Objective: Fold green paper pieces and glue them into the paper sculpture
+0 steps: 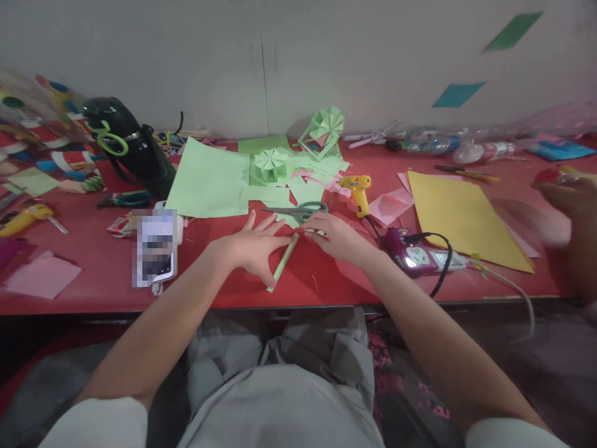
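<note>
A narrow strip of light green paper [282, 264] lies on the red table [102, 274] in front of me. My left hand [254, 246] lies flat on the table beside it, fingers stretched out and touching the strip's left side. My right hand [333, 236] presses its fingertips down on the strip's far end. Grey-handled scissors [298, 211] lie just beyond both hands. Green folded paper shapes [270, 165] and a taller folded piece [326, 127] stand further back among green scraps.
A large green sheet [208, 180], a yellow glue gun [358, 190], a purple power strip [413, 254] with cable, a yellow sheet [461, 214], pink paper [41, 277] and a phone [153, 247] lie around. A black bag [128, 146] stands at left. Another person's blurred hand [566, 199] is at right.
</note>
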Demonstrator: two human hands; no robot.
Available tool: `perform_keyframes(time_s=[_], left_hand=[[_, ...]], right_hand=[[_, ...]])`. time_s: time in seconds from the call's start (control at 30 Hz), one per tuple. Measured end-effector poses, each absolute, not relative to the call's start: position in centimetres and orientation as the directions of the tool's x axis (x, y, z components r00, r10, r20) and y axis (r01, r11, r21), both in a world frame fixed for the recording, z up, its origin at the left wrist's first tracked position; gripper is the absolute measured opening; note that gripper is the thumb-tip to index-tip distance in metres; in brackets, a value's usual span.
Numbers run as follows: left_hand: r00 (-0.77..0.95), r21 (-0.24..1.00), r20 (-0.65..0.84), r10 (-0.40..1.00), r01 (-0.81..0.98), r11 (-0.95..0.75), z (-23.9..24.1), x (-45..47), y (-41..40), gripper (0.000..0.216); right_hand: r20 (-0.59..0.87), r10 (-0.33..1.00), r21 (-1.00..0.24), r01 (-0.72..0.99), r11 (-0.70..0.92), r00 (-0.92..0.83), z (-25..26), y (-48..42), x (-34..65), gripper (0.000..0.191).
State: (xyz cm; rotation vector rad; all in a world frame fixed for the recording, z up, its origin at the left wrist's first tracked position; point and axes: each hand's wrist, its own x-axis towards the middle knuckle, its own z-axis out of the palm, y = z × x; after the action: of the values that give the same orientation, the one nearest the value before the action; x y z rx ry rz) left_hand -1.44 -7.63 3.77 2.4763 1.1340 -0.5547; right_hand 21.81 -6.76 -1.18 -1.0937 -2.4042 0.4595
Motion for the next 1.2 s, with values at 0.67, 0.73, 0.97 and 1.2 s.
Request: perform_keyframes(time_s=[0.67,0.73,0.97,1.2], left_hand=[[0.585,0.053,-0.428,0.689,0.777,-0.627,4.7,-1.5,-7.7,0.079],[0.582,0.057,-0.402,0.707,0.786,-0.615,4.8,-2.0,-7.7,0.057],[0.589,0.339,-0.408,0.698,0.807,-0.484,3.9,-4.2,-7.4,0.02],[0.558,0.374,-0.387,0.734,0.822,-0.429,3.7,-5.4,-7.2,0.018]], right_hand=[[-0.303,0.673,-0.274,0.738,0.617,-0.675,3.1,-4.4,20.1,0.015],[-0.314,0.674,-0.267,0.743,0.613,-0.669,3.3,-4.7,20.1,0.014],[-0.293,0.693,-0.275,0.752,0.599,-0.659,3.1,-5.2,20.6,0.012],[-0.284,0.709,-0.282,0.763,0.581,-0.645,2.9,-5.4,20.7,0.01]])
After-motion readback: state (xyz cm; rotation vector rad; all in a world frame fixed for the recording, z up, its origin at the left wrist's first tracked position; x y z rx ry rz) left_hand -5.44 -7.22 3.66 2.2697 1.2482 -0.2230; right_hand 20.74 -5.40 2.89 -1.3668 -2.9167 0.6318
